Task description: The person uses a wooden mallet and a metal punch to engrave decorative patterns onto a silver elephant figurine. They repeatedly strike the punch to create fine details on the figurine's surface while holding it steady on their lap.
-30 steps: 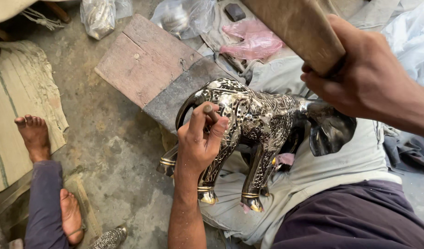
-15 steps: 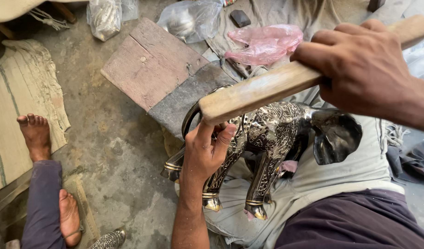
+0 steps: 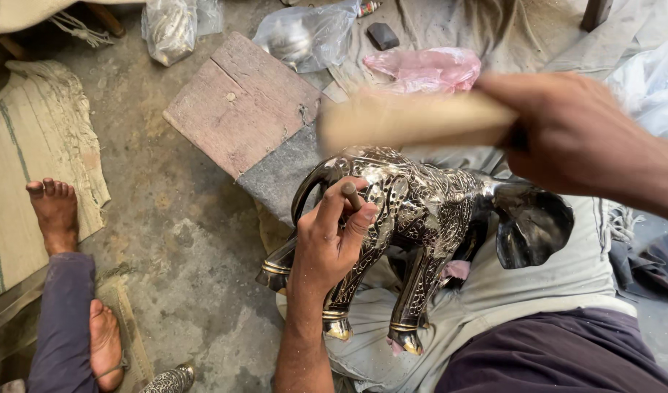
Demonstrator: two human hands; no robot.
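head view: a metal elephant figure (image 3: 428, 218), dark with engraved silver patterning, is laid across the lap on a grey cloth (image 3: 537, 291). a small chisel (image 3: 350, 195) is pinched upright between the fingers of the left hand (image 3: 332, 240), its tip set against the figure's flank. a wooden mallet (image 3: 414, 120), motion-blurred, is gripped in the closed right hand (image 3: 574, 138) above the figure. a wooden block (image 3: 239, 102) is seen just beyond. another person's bare feet (image 3: 54, 211) are noted on the concrete floor (image 3: 181, 240) at left.
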